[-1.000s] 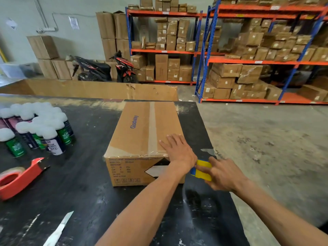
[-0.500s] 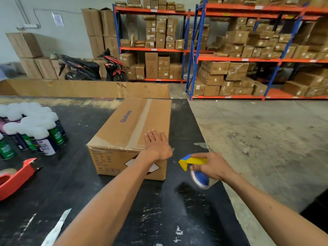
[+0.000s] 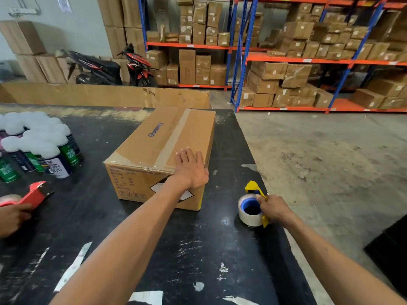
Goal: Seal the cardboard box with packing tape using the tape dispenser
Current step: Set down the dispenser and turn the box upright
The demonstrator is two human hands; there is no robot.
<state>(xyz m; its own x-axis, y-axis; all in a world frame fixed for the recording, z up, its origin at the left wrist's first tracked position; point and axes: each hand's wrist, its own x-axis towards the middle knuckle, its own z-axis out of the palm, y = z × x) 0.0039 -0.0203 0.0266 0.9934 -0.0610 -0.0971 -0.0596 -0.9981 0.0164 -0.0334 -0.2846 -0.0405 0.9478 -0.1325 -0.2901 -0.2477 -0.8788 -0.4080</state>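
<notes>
A closed cardboard box [image 3: 154, 142] with blue lettering lies on the black table [image 3: 198, 249]. A strip of clear tape runs along its top seam and over the near edge. My left hand [image 3: 190, 168] rests flat on the box's near right corner. To the right of the box, my right hand [image 3: 274, 209] grips the yellow and blue tape dispenser [image 3: 253, 205], whose clear tape roll sits on the table surface.
Several spray cans [image 3: 39, 146] with white caps stand at the left. Another person's hand [image 3: 11, 216] holds a red tape dispenser [image 3: 33, 194] at the left edge. The table's right edge drops to a concrete floor [image 3: 319, 161]. Shelving with boxes stands behind.
My right hand has carried the dispenser away from the box's near right corner and lowered it onto the table. The box has turned a little. Another person's hand has come onto the red dispenser.
</notes>
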